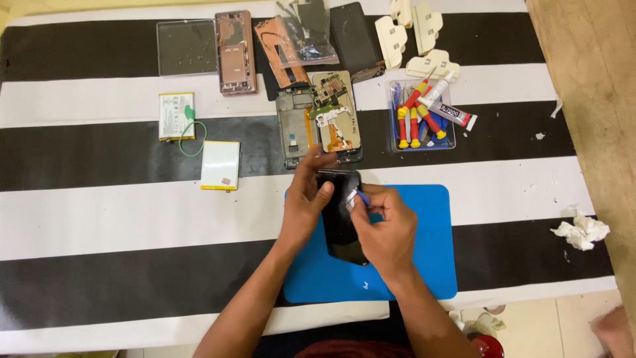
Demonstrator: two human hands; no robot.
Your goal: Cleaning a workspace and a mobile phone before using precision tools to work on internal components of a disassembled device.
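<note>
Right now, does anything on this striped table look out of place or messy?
Yes. A crumpled white tissue lies alone near the table's right edge, with small white scraps scattered above it. The white glue tube sticks out over the rim of the clear tool tray instead of lying inside.

Taking the blue mat point(430, 265) as landmark: its right half lies bare, open to a hand from the right and from the near edge. On its left half the left hand point(306, 202) and right hand point(387, 229) close around a black phone point(339, 219), blocking that side. Just beyond the mat, two opened phone frames point(318, 122) and a clear tray of screwdrivers point(422, 119) with a glue tube point(452, 116) bar the far side. Left of the mat the striped desk point(99, 219) is open up to a white battery point(220, 166). Well to the right lies crumpled tissue point(581, 232).
</note>
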